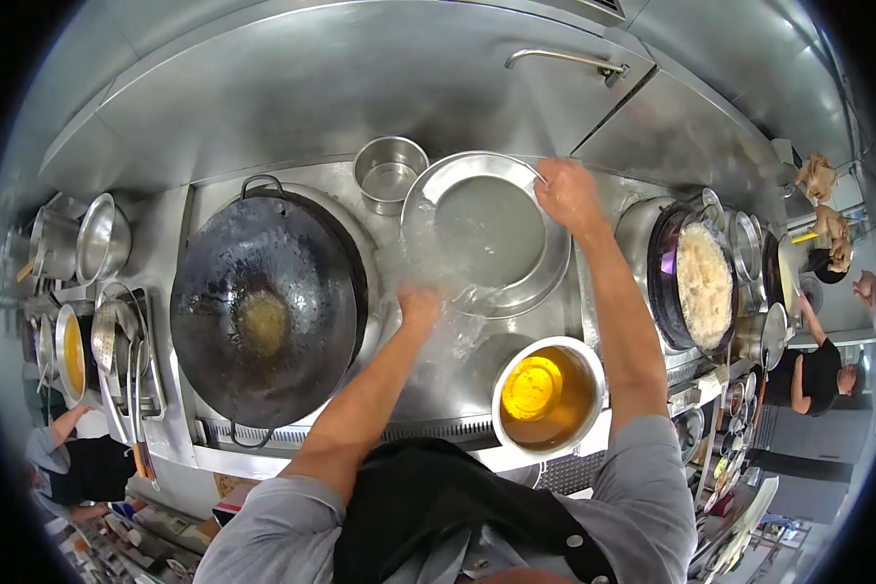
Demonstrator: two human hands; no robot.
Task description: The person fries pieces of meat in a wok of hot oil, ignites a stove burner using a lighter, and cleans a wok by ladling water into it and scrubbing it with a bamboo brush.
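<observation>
A wide metal basin (555,282) of cloudy liquid stands on the steel counter, in front of me. My right hand (569,198) is closed on its upper right rim. By the basin's lower left side is my left hand (419,308), smeared by motion, so its fingers cannot be made out. Clear, blurred streaks, like splashing water, spread around that hand and across the basin's near rim. Left of it sits a large black wok (209,321) with a little yellowish liquid in the bottom. A metal pot (501,409) holding orange-yellow oil is close to my body.
An open metal pot (365,175) stands behind the basin, below a wall faucet (565,58). On the right, a second wok (662,282) contains pale foamy stuff. Ladles and strainers (117,331) lie at left. Other people (816,380) work at both sides.
</observation>
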